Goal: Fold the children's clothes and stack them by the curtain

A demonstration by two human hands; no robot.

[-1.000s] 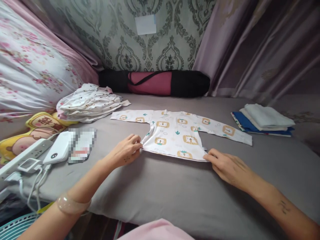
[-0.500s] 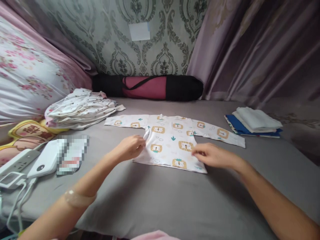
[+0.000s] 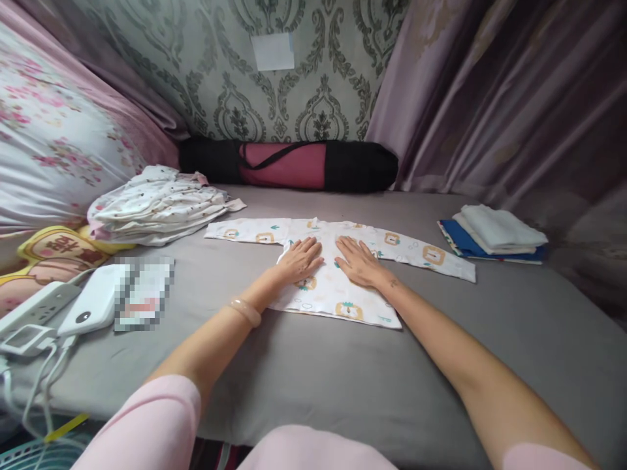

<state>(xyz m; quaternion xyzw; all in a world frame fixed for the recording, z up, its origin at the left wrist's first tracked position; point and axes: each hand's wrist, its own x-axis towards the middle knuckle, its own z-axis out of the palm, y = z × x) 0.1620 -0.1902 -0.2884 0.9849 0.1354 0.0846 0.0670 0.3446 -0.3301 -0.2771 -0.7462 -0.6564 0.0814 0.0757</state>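
Note:
A white long-sleeved child's shirt (image 3: 326, 297) with a lion print lies spread on the grey sheet, its sleeves stretched out to both sides and its hem towards me. My left hand (image 3: 300, 261) rests flat on the left part of the shirt's body, fingers extended. Flat on the right part lies my right hand (image 3: 360, 262), its fingers slightly spread. Neither hand grips the cloth. Parts of the print are hidden beneath my palms.
A pile of white patterned clothes (image 3: 161, 205) lies at left, near a power strip (image 3: 42, 307), a white power bank (image 3: 95, 300) and a blurred packet (image 3: 145, 294). Folded cloths (image 3: 494, 235) are stacked at right. A black and maroon long bag (image 3: 284, 164) lies along the wall.
Both hands have moved forward and inward from the shirt's side edges onto its body. Their fingers have gone from curled to flat. The shirt stays spread in about the same place.

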